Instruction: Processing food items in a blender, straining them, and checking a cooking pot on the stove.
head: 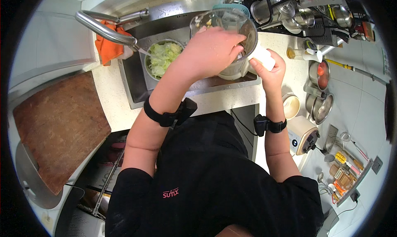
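A clear blender jug point(252, 35) is tipped over the right part of the steel sink, its wide mouth towards me. My right hand point(274, 66) grips its white handle point(263, 59). Across the mouth lies my left hand point(217, 47), slightly blurred, with the fingertips reaching inside the jug; whether they hold anything is hidden. Small pale bits cling to the inner wall at the top left. Left of the jug, a round bowl of chopped green leaves point(164, 57) stands in the sink, and water runs from the faucet point(105, 32) into it.
An orange cloth point(108, 46) hangs at the sink's left, near a wooden cutting board point(62, 128). A blender base point(301, 136), a cream container point(290, 106) and steel bowls point(322, 108) stand on the right. Pots point(263, 12) and a black rack are at the back right.
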Demonstrator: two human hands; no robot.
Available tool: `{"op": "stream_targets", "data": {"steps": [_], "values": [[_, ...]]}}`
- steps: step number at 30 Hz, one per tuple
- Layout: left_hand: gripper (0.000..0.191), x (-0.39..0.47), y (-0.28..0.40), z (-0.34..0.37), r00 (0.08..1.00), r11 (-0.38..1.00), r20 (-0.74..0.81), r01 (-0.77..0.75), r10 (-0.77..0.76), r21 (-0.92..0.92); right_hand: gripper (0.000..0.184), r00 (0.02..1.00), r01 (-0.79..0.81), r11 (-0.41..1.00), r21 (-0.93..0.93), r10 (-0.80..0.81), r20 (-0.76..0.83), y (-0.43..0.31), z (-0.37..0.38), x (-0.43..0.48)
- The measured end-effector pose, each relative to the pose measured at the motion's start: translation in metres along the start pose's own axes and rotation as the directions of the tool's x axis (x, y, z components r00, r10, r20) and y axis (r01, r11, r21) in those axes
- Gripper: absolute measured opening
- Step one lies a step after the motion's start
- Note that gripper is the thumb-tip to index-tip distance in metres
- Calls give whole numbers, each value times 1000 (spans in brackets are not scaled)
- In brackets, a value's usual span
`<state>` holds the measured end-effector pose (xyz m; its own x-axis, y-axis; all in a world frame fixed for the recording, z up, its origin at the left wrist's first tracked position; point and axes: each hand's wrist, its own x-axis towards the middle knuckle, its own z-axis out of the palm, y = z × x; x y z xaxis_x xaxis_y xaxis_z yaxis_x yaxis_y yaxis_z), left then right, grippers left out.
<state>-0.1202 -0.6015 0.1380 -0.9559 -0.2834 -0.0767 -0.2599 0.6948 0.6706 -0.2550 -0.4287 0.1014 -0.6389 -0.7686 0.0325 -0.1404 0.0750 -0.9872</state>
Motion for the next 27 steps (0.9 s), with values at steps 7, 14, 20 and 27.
{"op": "stream_targets", "data": {"steps": [7,14,20,27], "values": [[32,-11,-25,22,948,926,-317,-149,34,-347,23,998,-6,994,-106,13,57,3,13,-8],[27,-41,-132,41,610,-68,-302,-507,-732,-859,24,996,21,981,-193,-4,87,3,31,-3],[40,-54,-192,61,645,-571,69,-617,-761,-541,22,997,-28,982,-185,41,67,10,43,0],[35,-53,-184,45,747,-715,92,-582,-658,-389,21,994,-89,977,-196,99,41,9,44,-1]]}}
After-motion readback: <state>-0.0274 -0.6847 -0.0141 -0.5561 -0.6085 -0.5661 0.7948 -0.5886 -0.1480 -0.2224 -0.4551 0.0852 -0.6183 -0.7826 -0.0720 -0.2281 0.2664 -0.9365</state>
